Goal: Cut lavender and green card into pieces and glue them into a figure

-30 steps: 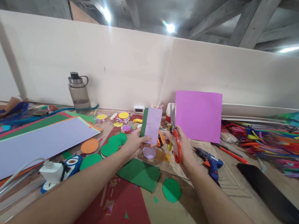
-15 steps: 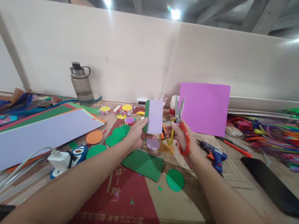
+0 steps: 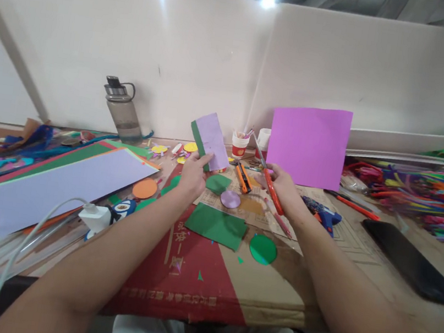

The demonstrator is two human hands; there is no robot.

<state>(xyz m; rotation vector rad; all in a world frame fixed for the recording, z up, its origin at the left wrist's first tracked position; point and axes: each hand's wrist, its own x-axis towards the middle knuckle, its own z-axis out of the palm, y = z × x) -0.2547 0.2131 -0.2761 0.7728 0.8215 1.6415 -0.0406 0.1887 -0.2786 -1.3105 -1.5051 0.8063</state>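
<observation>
My left hand [image 3: 194, 176] is closed on a pale purple sheet [image 3: 213, 144] with a green sheet [image 3: 198, 139] showing along its left edge. They are tilted above the table. In my right hand [image 3: 283, 189] are scissors [image 3: 270, 187] with red-orange handles, their blades pointing up and left; I cannot tell how far apart the blades are. Between the hands lie an orange utility knife [image 3: 242, 177] and a purple disc [image 3: 230, 199]. A green rectangle [image 3: 216, 226] and a green disc [image 3: 263, 249] rest on the cardboard nearer me.
At left are stacked coloured sheets [image 3: 73, 183], a bottle [image 3: 123, 113] and a white plug [image 3: 94, 216]. A purple sheet [image 3: 308, 146] leans on the wall beside paper cups [image 3: 239, 144]. To the right lie a glue gun [image 3: 323, 216], a black phone-like slab [image 3: 412, 261] and pipe cleaners [image 3: 442, 202].
My left hand has moved left and tilted the purple and green sheets. The scissors have turned in my right hand, away from the sheets. The view has dipped slightly, showing my legs.
</observation>
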